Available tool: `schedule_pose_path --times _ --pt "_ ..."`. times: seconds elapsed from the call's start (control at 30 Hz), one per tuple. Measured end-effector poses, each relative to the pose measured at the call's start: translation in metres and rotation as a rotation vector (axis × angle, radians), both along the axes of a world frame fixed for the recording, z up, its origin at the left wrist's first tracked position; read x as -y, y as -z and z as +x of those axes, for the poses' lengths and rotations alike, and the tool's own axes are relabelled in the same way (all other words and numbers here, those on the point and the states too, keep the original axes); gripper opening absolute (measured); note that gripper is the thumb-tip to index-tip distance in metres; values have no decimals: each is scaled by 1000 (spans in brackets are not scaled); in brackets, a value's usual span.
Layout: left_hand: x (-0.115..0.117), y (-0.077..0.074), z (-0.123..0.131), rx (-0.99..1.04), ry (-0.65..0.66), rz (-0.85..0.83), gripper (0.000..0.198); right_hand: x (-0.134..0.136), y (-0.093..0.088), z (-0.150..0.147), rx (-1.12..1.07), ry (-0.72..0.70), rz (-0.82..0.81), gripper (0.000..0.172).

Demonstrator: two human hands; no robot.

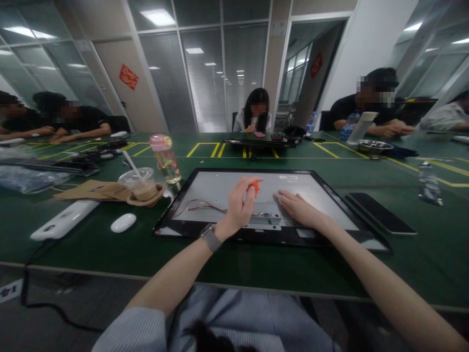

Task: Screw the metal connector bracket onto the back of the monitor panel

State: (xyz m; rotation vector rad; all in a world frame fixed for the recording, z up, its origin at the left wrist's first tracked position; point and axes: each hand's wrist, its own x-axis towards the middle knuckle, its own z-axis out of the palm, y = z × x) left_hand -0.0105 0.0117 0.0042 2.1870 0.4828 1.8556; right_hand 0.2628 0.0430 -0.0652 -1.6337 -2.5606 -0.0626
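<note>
In front of me a flat display panel (212, 188) lies back side up on the table, with a grey metal back and a black frame. My left hand (240, 203) is closed round an orange handle (255, 187) above the middle of the panel; the rest of that tool is hidden by the fingers. My right hand (298, 209) lies flat, fingers stretched, on the metal back to the right. Between the hands, near the lower edge, sits a small metal bracket with connector ports (266, 215). Thin wires (207, 204) run left from there.
Left of the panel stand an iced drink cup (141, 183), a pink-lidded bottle (164, 159), a white oval case (123, 222) and a white power strip (66, 220). A black phone (379, 212) lies to the right. Several people sit across the green table (205, 264).
</note>
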Motion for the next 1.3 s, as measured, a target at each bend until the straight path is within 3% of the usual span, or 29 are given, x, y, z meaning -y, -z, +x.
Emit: schedule_pose_path --times 1.3 --pt "1 -1 -1 -26 -6 -21 31 4 -4 -5 -28 38 -28 56"
